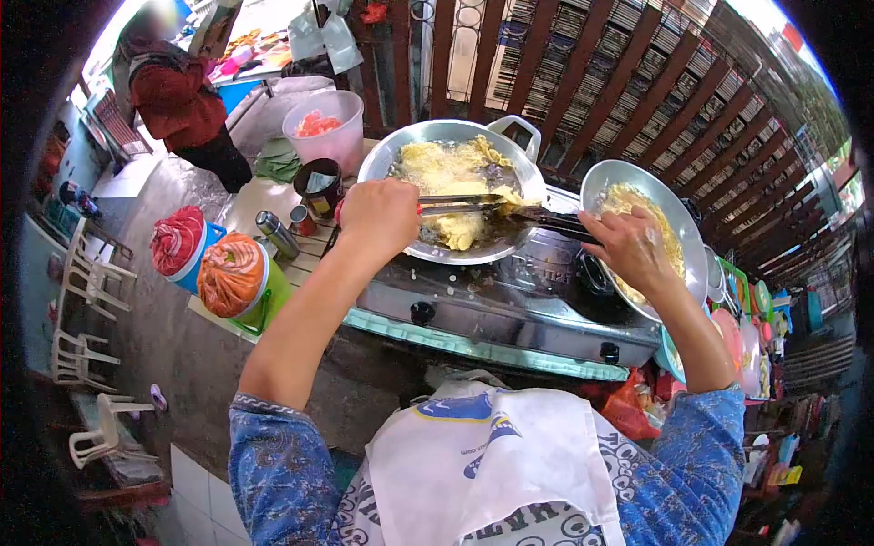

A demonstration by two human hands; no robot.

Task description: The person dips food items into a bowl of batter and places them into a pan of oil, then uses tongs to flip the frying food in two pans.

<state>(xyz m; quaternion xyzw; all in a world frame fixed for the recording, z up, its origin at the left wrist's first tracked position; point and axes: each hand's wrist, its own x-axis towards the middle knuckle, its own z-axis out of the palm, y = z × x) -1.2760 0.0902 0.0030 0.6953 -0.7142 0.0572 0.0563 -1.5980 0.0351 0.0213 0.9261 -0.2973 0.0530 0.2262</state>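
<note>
Red-handled metal tongs [457,199] are gripped in my left hand [382,214], their arms reaching right across a pan of hot oil [378,164]. My right hand [635,244] is closed round a long black utensil [560,221] that points left into the same pan. The two tool ends come close together over the battered yellow food [464,232] at the pan's right side. More pale golden food [442,162] floats at the back of the oil. Under my right hand, a second metal pan [596,177] holds fried yellow pieces [637,200].
The stove [492,309] carries the first pan. To the left stand a pink tub [341,118], a dark container [319,182], a flask [276,234] and cloth-covered containers [235,273]. Wooden slats [592,82] rise behind. Another person [182,100] stands at back left; white chairs [96,273] are further left.
</note>
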